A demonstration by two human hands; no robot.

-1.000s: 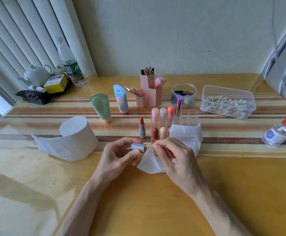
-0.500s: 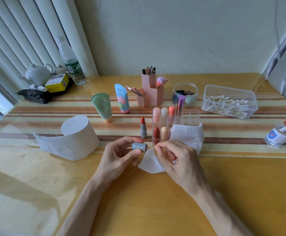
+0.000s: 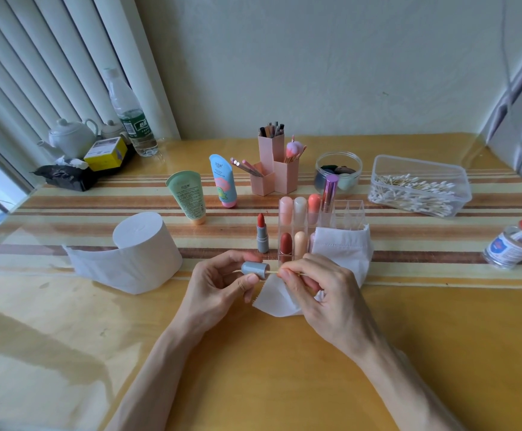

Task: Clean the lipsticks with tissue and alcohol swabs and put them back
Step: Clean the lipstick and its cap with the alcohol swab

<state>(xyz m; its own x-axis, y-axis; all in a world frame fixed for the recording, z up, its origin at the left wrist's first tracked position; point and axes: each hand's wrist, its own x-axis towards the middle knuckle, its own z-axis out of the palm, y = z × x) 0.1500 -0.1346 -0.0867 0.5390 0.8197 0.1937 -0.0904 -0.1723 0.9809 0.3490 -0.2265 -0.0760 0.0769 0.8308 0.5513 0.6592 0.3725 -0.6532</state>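
1. Mid-desk (image 3: 253, 374), toward its front edge: left hand (image 3: 219, 287) grips grey cap (image 3: 255, 270) by its sides; right hand (image 3: 325, 293) pinches swab stick (image 3: 273, 271) at the cap's open end
2. Cap likely light, slick plastic; stick thin and snappable, so best pinched near the tip

- A single wide-angle camera, worn on the person's head, is looking forward and down.
- It is sitting close above the left hand (image 3: 219, 284) and right hand (image 3: 322, 293), which are filling the lower centre.
- It is facing the wall (image 3: 315, 57) across the table (image 3: 440, 331).
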